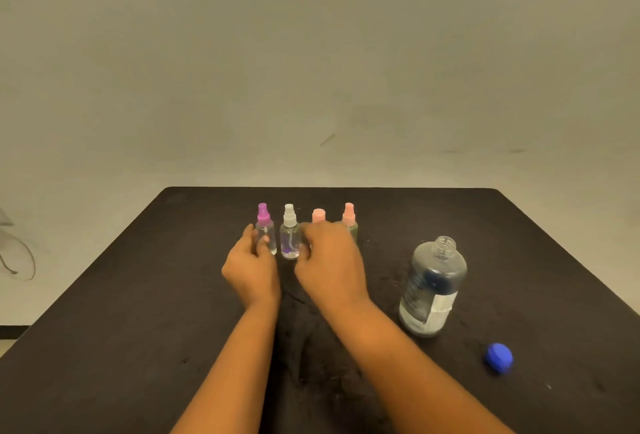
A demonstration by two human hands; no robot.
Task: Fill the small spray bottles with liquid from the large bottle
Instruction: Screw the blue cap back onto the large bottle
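Table (138,295): black, holds 4 small spray bottles in a row at the back.
Purple-topped bottle (263,218): leftmost, upright, clear body; the left hand (251,267) wraps around it, thumb in front.
White-topped bottle (290,239): 2nd, upright, purple tinge low inside.
Pink-capped bottle (318,216): 3rd, body hidden behind the right hand (330,260); whether that hand holds anything cannot be told.
Pink-topped bottle (349,218): 4th, mostly hidden.
Large bottle (433,288): right of the hands, upright, uncapped, clear liquid inside.
Blue cap (498,358): on the table, near the large bottle.
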